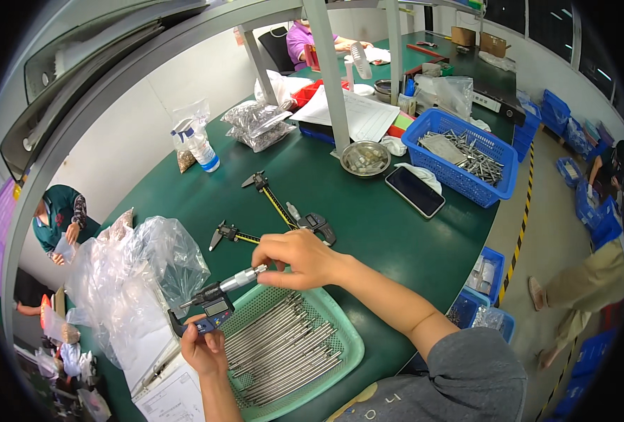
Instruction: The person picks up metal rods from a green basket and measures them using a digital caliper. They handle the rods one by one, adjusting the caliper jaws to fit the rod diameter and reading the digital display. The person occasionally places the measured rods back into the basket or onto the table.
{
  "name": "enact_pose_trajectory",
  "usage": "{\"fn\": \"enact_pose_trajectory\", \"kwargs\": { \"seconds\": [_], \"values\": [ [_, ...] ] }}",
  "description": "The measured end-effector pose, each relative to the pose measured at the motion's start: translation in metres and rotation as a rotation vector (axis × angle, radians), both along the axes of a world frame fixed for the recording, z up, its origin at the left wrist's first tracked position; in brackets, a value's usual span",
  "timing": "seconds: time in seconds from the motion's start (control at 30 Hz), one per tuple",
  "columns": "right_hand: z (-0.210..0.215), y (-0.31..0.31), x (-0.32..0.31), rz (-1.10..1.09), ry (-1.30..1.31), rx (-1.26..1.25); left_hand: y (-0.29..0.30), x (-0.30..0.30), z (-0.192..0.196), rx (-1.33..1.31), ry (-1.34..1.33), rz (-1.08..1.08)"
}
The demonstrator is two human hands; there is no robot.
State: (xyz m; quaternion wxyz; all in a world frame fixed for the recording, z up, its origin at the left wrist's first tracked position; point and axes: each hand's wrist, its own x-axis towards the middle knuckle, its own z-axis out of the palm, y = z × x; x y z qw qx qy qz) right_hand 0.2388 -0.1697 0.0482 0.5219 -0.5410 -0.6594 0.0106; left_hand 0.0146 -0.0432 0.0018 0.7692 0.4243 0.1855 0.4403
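Note:
A digital micrometer is held tilted over the left part of a light green mesh basket. My left hand grips its dark frame beside the small display. At the other end, my right hand has its thumb and fingers closed on the silver thimble's end. Whether anything sits between the jaws is too small to tell. Many thin metal rods lie side by side in the basket below. Just beyond my right hand rest two calipers and a second micrometer.
Clear plastic bags and printed sheets lie at left. A phone, a metal bowl and a blue basket of metal parts stand further right. Shelf posts rise from the green table. Other people are around.

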Motion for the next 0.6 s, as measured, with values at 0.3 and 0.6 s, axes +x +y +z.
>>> {"fn": "enact_pose_trajectory", "kwargs": {
  "seconds": [0.3,0.6],
  "values": [
    [-0.016,0.010,0.007,-0.089,-0.140,0.020,-0.001,0.000,0.002,0.010,0.048,-0.092],
    [-0.013,0.014,0.005,-0.005,-0.139,-0.013,-0.001,-0.002,0.009,0.038,0.052,-0.128]
  ]
}}
